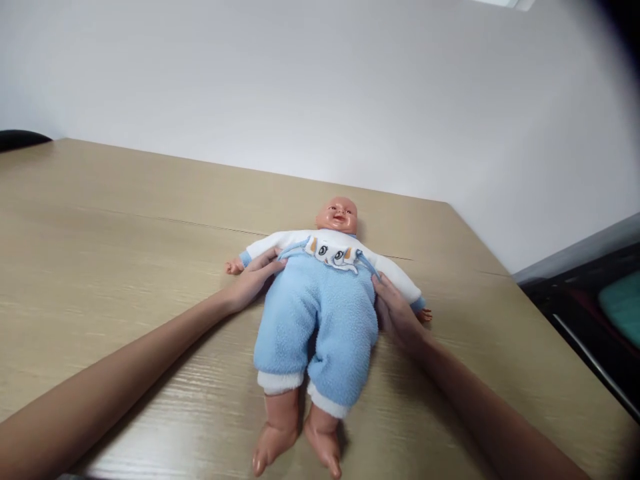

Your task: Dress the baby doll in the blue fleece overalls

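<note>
A baby doll (320, 313) lies on its back on the wooden table (125, 253), head away from me, bare feet toward me. It wears light blue fleece overalls over a white long-sleeved top. My left hand (255, 277) rests against the doll's side under its arm, fingers stretched out along the overalls' edge. Pressed against the other side of the doll's waist is my right hand (395, 310), its fingers extended and touching the blue fabric. Neither hand is wrapped round anything.
A white wall rises behind the table's far edge. A dark rounded chair back (20, 139) shows at the far left. Beyond the table's right edge are a dark surface and a teal cushion (623, 303).
</note>
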Tool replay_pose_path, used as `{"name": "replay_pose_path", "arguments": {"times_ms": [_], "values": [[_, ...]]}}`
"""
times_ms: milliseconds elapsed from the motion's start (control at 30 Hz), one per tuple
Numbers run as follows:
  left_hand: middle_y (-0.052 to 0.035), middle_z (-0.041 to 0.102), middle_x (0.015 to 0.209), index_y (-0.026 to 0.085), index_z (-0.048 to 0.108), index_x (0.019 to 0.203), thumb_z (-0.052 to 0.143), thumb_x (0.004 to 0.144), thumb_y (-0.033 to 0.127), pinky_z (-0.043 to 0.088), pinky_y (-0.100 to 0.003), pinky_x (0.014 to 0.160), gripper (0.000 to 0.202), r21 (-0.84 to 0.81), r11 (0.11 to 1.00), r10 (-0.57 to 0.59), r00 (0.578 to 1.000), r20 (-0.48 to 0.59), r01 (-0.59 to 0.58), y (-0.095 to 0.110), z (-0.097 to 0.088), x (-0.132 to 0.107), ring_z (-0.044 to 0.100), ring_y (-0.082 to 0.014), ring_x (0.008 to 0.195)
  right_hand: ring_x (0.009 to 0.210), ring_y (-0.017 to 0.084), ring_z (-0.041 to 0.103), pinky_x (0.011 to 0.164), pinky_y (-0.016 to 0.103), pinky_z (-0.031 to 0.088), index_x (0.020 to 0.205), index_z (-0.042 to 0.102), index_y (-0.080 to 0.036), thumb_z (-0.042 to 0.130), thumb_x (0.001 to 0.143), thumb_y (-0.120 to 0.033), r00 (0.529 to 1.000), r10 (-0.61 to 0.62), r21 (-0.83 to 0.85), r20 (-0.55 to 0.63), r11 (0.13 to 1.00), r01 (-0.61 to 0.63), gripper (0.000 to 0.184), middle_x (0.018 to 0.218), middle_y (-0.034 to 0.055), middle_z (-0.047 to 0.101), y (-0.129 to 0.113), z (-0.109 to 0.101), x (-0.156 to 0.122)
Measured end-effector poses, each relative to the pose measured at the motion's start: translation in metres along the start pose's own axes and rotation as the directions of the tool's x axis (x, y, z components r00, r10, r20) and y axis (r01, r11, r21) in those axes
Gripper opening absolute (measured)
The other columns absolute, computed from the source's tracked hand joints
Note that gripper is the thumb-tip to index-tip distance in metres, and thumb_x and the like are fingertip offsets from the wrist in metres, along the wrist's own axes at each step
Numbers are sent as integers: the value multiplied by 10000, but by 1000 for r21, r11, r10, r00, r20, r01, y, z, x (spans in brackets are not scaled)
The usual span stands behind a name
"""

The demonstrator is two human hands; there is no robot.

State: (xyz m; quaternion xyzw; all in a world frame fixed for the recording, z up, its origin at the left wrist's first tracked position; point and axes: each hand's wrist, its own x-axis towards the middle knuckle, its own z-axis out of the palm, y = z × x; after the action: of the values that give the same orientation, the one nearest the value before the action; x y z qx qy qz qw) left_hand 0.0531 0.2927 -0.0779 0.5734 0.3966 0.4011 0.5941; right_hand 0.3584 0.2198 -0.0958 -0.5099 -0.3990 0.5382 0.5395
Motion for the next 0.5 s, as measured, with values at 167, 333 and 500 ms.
{"name": "replay_pose_path", "arguments": {"times_ms": [167, 333, 500], "values": [[-49, 678, 1069, 211, 640, 1071, 681, 956, 497, 482, -368, 977, 311, 406, 881, 160, 960, 231, -245, 13, -24, -3, 623, -267, 1055, 1055, 300, 653, 1047, 472, 522, 1016, 668, -280, 716, 931, -423, 953, -161, -388, 258, 886, 255, 173, 1002, 33, 696, -11, -26, -3], [-86, 704, 1203, 211, 641, 1162, 743, 916, 460, 508, -380, 1044, 364, 457, 842, 161, 942, 294, -286, 13, -26, -5, 637, -303, 1181, 1278, 353, 584, 1220, 495, 385, 1148, 727, -253, 751, 864, -243, 864, -302, -523, 402, 699, 488, 286, 1252, 108, 680, -13, -29, -11], [-62, 719, 1103, 212, 667, 1117, 825, 854, 463, 537, -334, 895, 396, 194, 968, 118, 971, 210, -159, 5, -12, -6, 663, -244, 1007, 1240, 313, 671, 1177, 490, 474, 1240, 736, -308, 681, 950, -446, 975, -142, -220, 171, 959, 178, 326, 1154, 61, 775, 0, -3, -18]]}}
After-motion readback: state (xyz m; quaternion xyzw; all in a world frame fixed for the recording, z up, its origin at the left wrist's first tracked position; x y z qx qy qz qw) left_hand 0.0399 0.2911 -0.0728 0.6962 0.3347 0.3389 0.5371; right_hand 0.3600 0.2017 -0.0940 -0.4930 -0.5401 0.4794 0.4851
